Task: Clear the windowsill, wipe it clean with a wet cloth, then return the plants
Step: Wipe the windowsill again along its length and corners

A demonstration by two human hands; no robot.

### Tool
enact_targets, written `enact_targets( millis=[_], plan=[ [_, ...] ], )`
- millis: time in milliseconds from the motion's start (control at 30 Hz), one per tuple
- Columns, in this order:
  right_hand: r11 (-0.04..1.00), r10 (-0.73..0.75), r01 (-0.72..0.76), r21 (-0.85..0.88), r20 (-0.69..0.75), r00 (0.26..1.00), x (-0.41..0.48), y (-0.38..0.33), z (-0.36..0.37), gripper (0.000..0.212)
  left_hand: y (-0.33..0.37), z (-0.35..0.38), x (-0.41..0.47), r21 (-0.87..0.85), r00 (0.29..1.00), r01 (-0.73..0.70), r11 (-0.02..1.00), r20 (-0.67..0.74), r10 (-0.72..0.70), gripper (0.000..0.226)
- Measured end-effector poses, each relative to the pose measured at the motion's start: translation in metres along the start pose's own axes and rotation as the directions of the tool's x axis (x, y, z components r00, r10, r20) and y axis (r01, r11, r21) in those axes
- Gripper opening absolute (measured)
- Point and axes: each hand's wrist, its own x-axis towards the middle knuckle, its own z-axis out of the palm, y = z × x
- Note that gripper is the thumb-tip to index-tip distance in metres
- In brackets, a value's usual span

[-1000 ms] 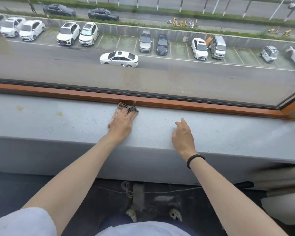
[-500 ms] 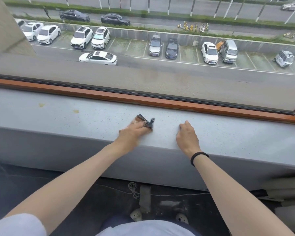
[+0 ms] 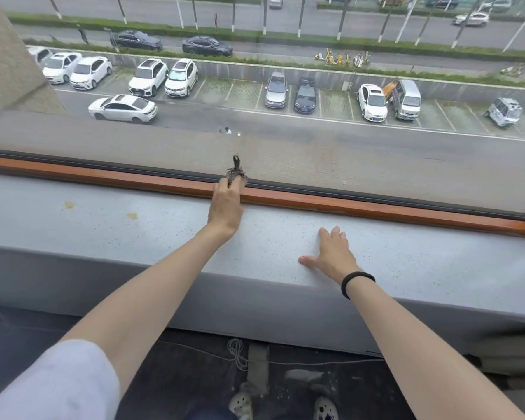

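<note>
The grey speckled windowsill (image 3: 103, 225) runs across the view below a wooden window frame (image 3: 376, 209). My left hand (image 3: 226, 204) reaches to the back of the sill and grips a dark patterned cloth (image 3: 235, 172), pressing it against the frame; a corner of the cloth sticks up in front of the glass. My right hand (image 3: 331, 254) lies flat on the sill with fingers spread, a black band on its wrist. No plants are in view.
Two small yellowish stains (image 3: 132, 216) mark the sill to the left of my left hand. Below the sill are a dark floor, a loose white cable (image 3: 237, 353) and my shoes (image 3: 325, 409). The window glass shows a street with parked cars.
My left hand has pushed the cloth from the front middle of the sill back to the window frame. My right hand has uncurled and spread flat on the sill.
</note>
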Motion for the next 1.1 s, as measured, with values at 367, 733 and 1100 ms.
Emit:
enact_targets(
  millis=[367,733,1100],
  plan=[
    [0.999,-0.003,0.003,0.034,-0.023,1.0,0.007,0.002,0.012,0.094,0.02,0.044,0.008,0.15,0.947,-0.29,0.945,0.187,0.26,0.027],
    [1.0,0.001,0.0,0.028,-0.021,1.0,0.006,0.002,0.009,0.095,0.003,0.038,0.01,0.079,0.906,-0.398,0.914,0.191,0.378,0.034],
    [0.997,0.022,-0.017,0.082,-0.053,0.998,0.005,0.005,0.012,0.094,0.021,0.058,0.014,0.206,0.948,-0.315,0.927,0.123,0.294,0.019]
  ],
)
